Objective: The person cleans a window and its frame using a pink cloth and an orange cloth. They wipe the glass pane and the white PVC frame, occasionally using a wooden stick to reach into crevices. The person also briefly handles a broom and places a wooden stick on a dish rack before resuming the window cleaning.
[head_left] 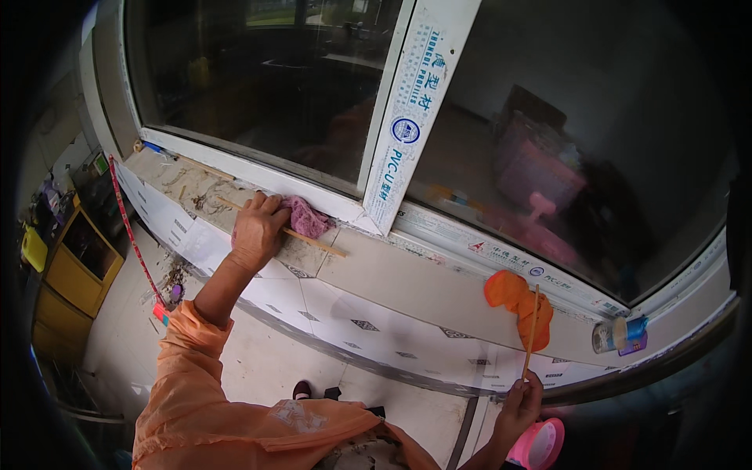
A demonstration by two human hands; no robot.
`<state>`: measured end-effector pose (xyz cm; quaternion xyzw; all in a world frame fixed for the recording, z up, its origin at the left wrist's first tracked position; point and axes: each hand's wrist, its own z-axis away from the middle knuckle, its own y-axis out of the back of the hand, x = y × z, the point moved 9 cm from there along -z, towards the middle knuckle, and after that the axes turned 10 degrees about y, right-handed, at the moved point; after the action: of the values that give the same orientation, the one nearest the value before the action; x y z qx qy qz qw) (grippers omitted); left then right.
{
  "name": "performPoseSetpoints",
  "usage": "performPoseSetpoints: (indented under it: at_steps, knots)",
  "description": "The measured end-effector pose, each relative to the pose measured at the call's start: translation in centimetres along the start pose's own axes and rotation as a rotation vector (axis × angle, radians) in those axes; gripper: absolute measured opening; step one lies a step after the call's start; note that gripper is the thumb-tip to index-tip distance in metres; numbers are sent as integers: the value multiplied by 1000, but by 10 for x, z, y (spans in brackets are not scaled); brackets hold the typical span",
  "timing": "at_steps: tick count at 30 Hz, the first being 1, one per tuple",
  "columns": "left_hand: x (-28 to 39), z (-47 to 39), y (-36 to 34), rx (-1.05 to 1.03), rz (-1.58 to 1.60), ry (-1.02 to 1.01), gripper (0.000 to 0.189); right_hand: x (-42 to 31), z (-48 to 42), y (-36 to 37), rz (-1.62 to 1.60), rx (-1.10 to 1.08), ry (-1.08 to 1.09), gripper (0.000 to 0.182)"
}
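Observation:
My left hand (258, 226) presses down on the dirty tiled windowsill, its fingers closed around a crumpled pink cloth (305, 218). A thin wooden stick (314, 242) passes by that hand and sticks out on both sides; whether the hand grips it too is hidden. Low on the right, my right hand (520, 402) pinches one end of another thin wooden stick (531, 338), which points up towards the window. Behind this stick, an orange cloth or glove (520, 305) lies on the sill.
White window frame (405, 117) bears printing. Dirt (211, 202) and a wooden strip (205, 168) lie on the left sill. Small containers (620, 336) stand at its right end. Below are a pink bucket (540, 443), a red-handled broom (132, 232) and a yellow cabinet (76, 264).

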<state>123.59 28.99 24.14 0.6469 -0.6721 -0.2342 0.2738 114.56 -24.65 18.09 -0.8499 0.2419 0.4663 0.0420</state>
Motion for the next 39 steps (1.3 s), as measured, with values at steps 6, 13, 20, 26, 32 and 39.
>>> performPoseSetpoints:
  at_steps: [6, 13, 20, 26, 32, 39]
  knots:
    - [124, 14, -7, -109, 467, -284, 42, -33, 28, -57, -123, 76, -73, 20]
    - [45, 3, -11, -193, 436, -186, 34, -54, 21, -113, -111, -27, -37, 21]
    - [-101, -3, 10, -49, 74, 104, 31, -47, 43, -75, 9, -28, -16, 17]
    - [7, -19, 65, 245, 404, 139, 34, -18, 79, 8, 86, 153, -99, 14]
    - [178, 33, 7, -55, 446, -235, 32, -9, 71, -1, -23, 82, -85, 13]
    - [-11, 18, 8, 28, 294, 68, 24, -12, 60, -25, -83, 9, -70, 16]
